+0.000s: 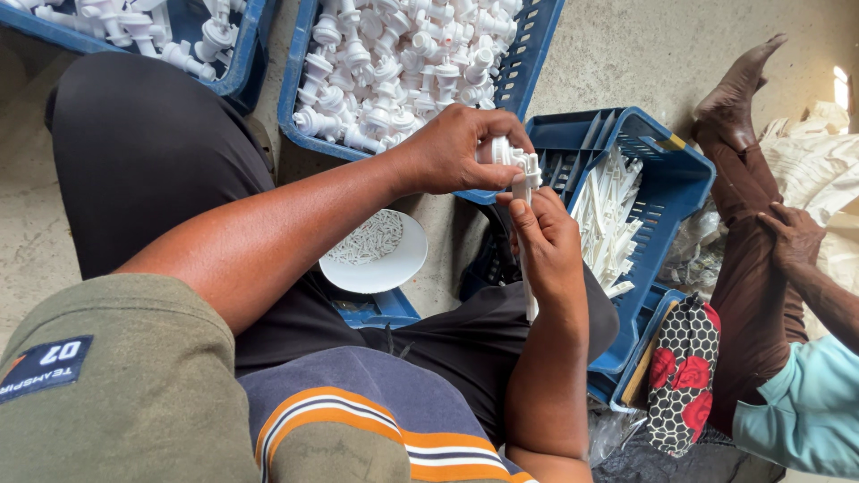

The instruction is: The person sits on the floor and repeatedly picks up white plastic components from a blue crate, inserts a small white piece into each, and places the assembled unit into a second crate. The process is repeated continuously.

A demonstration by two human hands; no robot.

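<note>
My left hand [461, 148] grips a white plastic pump head [512, 156] at the centre of the head view. My right hand [548, 241] comes up from below and holds a long white plastic tube [523, 192] against the underside of that pump head; the tube's lower end shows below my wrist. Both hands meet above my lap. A blue crate [532, 54] full of white pump heads lies just beyond my left hand. To the right, another blue crate [671, 188] holds several long white tubes.
A white bowl [394, 264] with small white pieces rests by my knee. A third blue crate [242, 63] with white parts is at the top left. Another person sits at the right, leg [747, 233] stretched out, beside a patterned fabric pouch [684, 371].
</note>
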